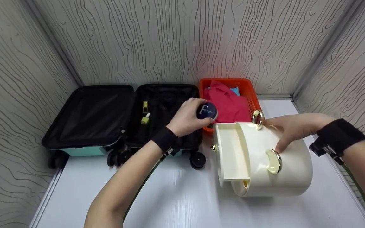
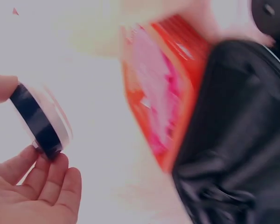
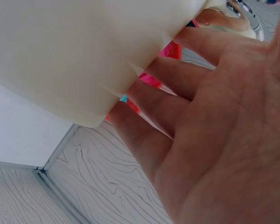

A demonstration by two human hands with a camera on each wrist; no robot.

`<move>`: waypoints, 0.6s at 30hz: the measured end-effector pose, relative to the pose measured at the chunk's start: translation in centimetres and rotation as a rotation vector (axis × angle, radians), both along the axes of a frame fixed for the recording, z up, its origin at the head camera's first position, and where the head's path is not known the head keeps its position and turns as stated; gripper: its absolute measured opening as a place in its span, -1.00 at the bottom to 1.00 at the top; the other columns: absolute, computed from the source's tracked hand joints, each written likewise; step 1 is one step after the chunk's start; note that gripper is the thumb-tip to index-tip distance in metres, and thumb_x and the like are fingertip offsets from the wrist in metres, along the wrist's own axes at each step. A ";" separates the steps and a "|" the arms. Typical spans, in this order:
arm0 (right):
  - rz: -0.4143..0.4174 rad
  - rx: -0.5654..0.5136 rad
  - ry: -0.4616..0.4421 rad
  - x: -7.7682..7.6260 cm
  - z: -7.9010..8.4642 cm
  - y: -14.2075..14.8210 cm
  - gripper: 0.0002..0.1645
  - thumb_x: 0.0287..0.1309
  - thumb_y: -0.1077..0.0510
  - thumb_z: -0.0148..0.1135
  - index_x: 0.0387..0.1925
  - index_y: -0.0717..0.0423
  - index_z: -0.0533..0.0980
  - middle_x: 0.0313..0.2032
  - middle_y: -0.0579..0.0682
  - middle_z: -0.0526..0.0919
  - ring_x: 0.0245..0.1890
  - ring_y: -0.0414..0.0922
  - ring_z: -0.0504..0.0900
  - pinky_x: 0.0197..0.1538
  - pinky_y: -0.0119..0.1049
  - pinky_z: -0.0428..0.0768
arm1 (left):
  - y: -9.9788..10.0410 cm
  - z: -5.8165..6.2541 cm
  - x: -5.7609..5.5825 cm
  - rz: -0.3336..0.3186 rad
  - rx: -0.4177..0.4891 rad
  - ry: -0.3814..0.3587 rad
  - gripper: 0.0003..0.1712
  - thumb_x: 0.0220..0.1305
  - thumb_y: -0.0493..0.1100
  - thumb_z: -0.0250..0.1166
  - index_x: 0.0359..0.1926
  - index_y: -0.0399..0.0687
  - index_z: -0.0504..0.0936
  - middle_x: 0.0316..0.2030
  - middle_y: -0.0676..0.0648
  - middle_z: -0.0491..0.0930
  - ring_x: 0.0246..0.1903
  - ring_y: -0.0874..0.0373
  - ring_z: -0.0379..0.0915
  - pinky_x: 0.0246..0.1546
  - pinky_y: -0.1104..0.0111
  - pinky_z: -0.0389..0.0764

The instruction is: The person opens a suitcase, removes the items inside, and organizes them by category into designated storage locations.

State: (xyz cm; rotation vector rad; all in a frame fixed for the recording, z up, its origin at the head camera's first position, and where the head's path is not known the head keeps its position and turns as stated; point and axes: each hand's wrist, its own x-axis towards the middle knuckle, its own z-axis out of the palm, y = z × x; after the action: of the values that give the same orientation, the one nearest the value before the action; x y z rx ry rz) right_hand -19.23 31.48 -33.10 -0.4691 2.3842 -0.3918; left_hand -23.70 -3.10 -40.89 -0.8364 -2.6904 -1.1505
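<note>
"What's nearest?"

"A rounded cream box [image 1: 261, 158], glossy, on the white table [image 1: 176, 196]. Its drawer [image 1: 233, 155] juts out to the left, with a small gold knob [image 1: 214, 148] on the front. A gold-edged handle [image 1: 274, 162] curves from the body."

"And the right hand?"

"The right hand [image 1: 291, 128] reaches in from the side, palm toward the box. Its fingers are extended, fingertips against the cream surface, thumb beside that handle. It's resting there rather than clenched."

"Where's the round container [image 1: 207, 111]?"

"In the left hand [image 1: 187, 118], left of the drawer and level with the basket's front. Its dark blue top carries a pale letter F; the left wrist view shows a dark band around the side next to a paler, clearer part."

"How is it held?"

"Pinched at its edges between thumb and fingers, forearm slanting up from below."

"Farther off?"

"An open black-lined suitcase [image 1: 166, 95] with a yellow-green bottle [image 1: 145, 120] inside, and an orange-red basket [image 1: 227, 79] of crimson cloth [image 1: 227, 104]. Behind them stands a wood-patterned wall [image 1: 169, 41]."
</note>
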 end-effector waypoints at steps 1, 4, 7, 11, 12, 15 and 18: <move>0.000 -0.001 0.001 0.0 0.0 0.0 0.14 -0.11 -0.11 0.61 0.49 0.02 0.27 0.06 0.04 0.54 0.03 0.01 0.55 -0.04 -0.10 0.62 | 0.5 0.4 0.5 -0.020 -0.002 0.012 -0.27 0.23 0.05 0.43 0.35 -0.13 0.48 0.18 -0.07 0.48 0.11 0.14 0.37 0.05 0.39 0.53; 0.004 0.003 0.009 0.1 -0.1 0.1 0.16 -0.11 -0.12 0.62 0.50 0.03 0.26 0.08 0.05 0.54 0.04 0.02 0.54 -0.02 -0.08 0.62 | 2.0 1.4 1.9 -0.077 -0.012 0.040 -0.29 0.22 0.03 0.44 0.33 -0.12 0.50 0.17 -0.05 0.49 0.11 0.15 0.36 0.07 0.41 0.50; 0.012 0.018 0.017 0.0 -0.1 0.1 0.17 -0.09 -0.13 0.61 0.51 0.03 0.25 0.10 0.06 0.53 0.06 0.03 0.53 -0.02 -0.07 0.61 | 3.2 2.1 3.2 -0.138 -0.021 0.062 -0.32 0.21 0.03 0.46 0.29 -0.12 0.52 0.13 -0.03 0.51 0.09 0.19 0.36 0.06 0.43 0.47; 0.012 0.025 0.009 0.0 0.0 0.1 0.13 -0.06 -0.11 0.59 0.51 0.00 0.25 0.09 0.07 0.52 0.04 0.02 0.54 -0.05 -0.10 0.62 | 4.5 2.3 4.5 -0.222 -0.053 0.080 -0.35 0.20 0.04 0.48 0.25 -0.10 0.53 0.07 0.03 0.52 0.07 0.23 0.36 0.05 0.48 0.44; 0.009 0.022 0.003 0.0 0.0 0.0 0.12 -0.05 -0.11 0.59 0.50 0.00 0.25 0.09 0.07 0.53 0.03 0.01 0.55 -0.06 -0.11 0.62 | 4.7 2.2 4.7 -0.240 -0.064 0.083 -0.34 0.19 0.04 0.49 0.25 -0.09 0.53 0.07 0.03 0.52 0.07 0.24 0.36 0.06 0.50 0.43; 0.003 0.020 -0.002 0.1 0.1 0.0 0.14 -0.05 -0.10 0.59 0.52 0.01 0.24 0.09 0.08 0.53 0.02 0.01 0.55 -0.06 -0.11 0.63 | 4.9 1.8 5.2 -0.275 -0.108 0.098 -0.33 0.18 0.02 0.50 0.24 -0.09 0.50 0.07 0.04 0.51 0.06 0.26 0.36 0.07 0.54 0.40; 0.000 0.021 0.000 0.2 0.1 0.0 0.18 -0.05 -0.11 0.60 0.54 0.04 0.21 0.09 0.09 0.52 0.03 0.02 0.55 -0.05 -0.09 0.63 | 4.9 1.4 5.3 -0.308 -0.157 0.117 -0.31 0.16 -0.01 0.50 0.25 -0.11 0.46 0.08 0.02 0.50 0.05 0.26 0.37 0.09 0.53 0.39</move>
State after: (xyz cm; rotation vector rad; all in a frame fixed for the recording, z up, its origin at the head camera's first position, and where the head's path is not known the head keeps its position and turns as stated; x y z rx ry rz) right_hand -19.06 31.53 -33.05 -0.4593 2.3862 -0.3666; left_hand -18.37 1.84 -39.48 -1.3364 -2.6455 -0.9119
